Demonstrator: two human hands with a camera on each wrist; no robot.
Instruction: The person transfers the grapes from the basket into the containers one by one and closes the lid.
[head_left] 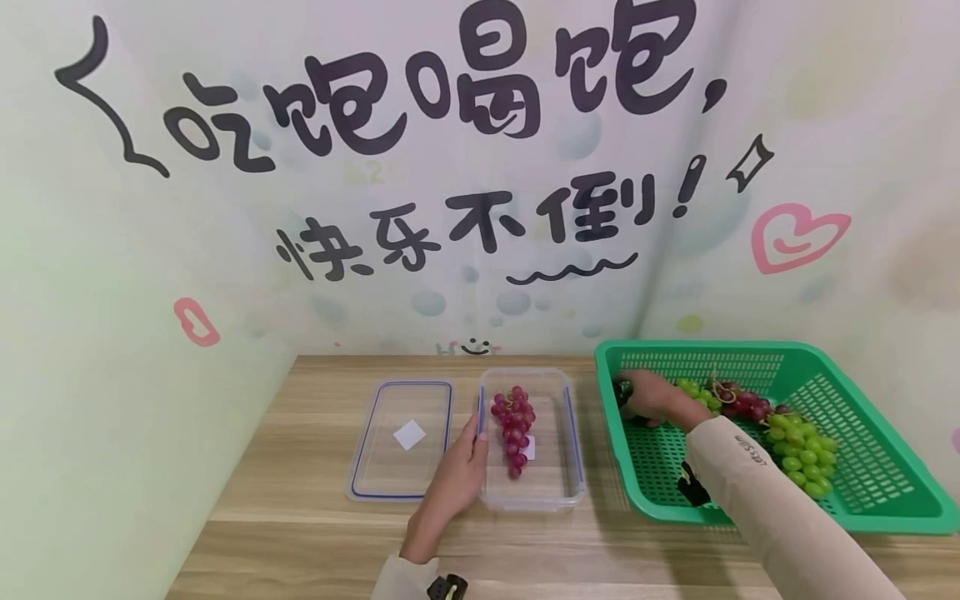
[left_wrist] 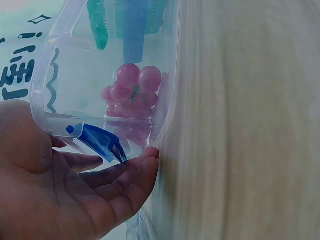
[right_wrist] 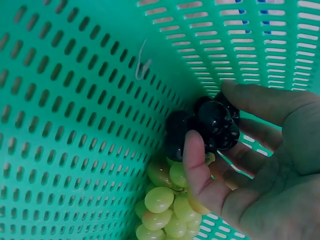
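A bunch of red grapes [head_left: 514, 429] lies inside a clear plastic container [head_left: 555, 492] with blue-edged side clips. My left hand [head_left: 463, 467] holds the container's left side, its fingers at the wall below a blue clip [left_wrist: 102, 142]. Inside the green basket [head_left: 626, 467], my right hand [head_left: 648, 396] reaches into the far left corner. There it grips a bunch of black grapes [right_wrist: 212, 120], thumb and fingers curled round it. Green grapes [right_wrist: 172, 210] lie right beside this bunch in the right wrist view.
A clear lid [head_left: 401, 475] with a blue seal lies left of the container. More red grapes [head_left: 746, 404] and a large green bunch [head_left: 802, 454] lie in the basket's right part. A printed wall covering [head_left: 450, 317] rises behind the wooden table [head_left: 292, 517].
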